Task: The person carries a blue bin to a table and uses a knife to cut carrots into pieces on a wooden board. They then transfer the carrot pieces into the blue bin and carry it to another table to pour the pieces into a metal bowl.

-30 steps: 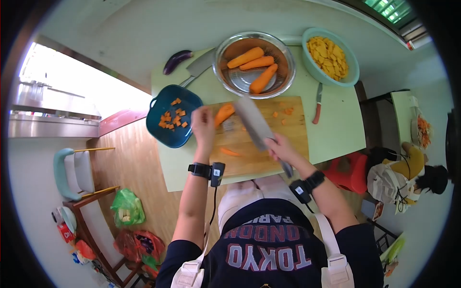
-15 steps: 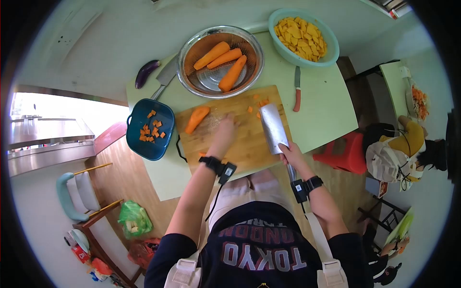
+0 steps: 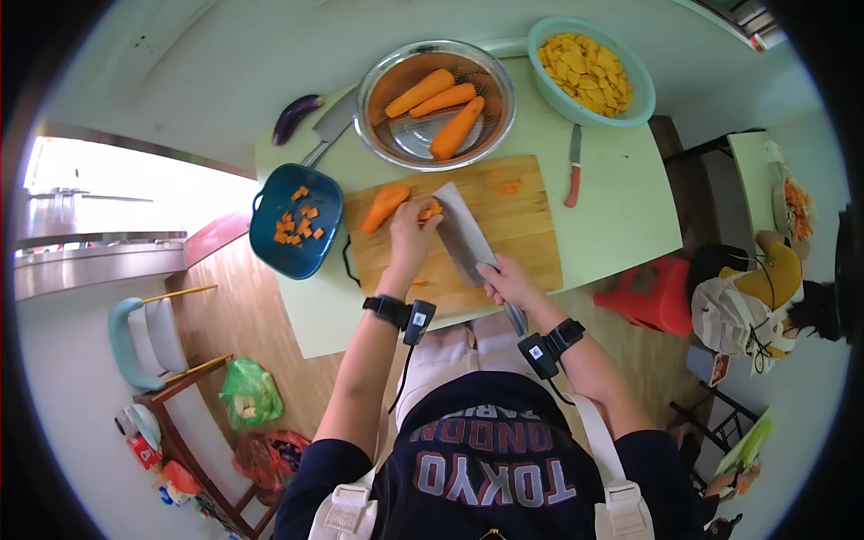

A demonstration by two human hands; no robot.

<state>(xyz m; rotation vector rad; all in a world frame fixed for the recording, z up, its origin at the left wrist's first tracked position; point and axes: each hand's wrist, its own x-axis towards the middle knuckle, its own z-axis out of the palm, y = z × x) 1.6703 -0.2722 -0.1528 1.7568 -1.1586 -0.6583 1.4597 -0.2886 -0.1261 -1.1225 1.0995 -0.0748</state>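
Observation:
My left hand (image 3: 411,236) is closed with its fingertips on a cut carrot piece (image 3: 432,210) on the wooden cutting board (image 3: 517,225). In my right hand (image 3: 507,280) is the handle of a cleaver (image 3: 463,232); its broad blade lies slanted across the board, its far end close to that piece. Left of my left fingers rests a peeled carrot (image 3: 384,208). Small carrot bits (image 3: 509,186) sit near the board's far right. A dark blue basin (image 3: 331,252) holding orange carrot cubes stands left of the board.
Behind the board, a steel bowl (image 3: 369,148) holds three carrots. A pale green basin (image 3: 642,106) contains yellow slices. An eggplant (image 3: 295,119), a second cleaver (image 3: 335,122) and a red-handled knife (image 3: 573,171) lie on the table. A red stool (image 3: 646,297) and another person (image 3: 774,270) are at right.
The cleaver has moved left in my right hand, from the carrot bits to beside my left hand. My left fingers, lower over the board, now touch a carrot piece. The view has shifted slightly.

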